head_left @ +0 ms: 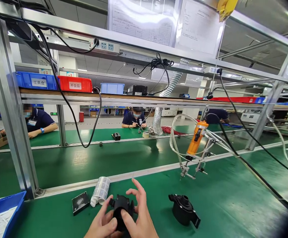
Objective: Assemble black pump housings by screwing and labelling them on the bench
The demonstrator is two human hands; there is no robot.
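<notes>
A: What fills the frame?
B: The green surface [223,205], open at lower right. Bottom centre, left hand [101,221] and right hand [139,215], each grip clamped on the black housing [121,206], upright between them.
A: Nearby?
B: A second black part [183,209] lies right, nearer the right hand; label roll [100,191] and black pad [80,202] lie left.
</notes>
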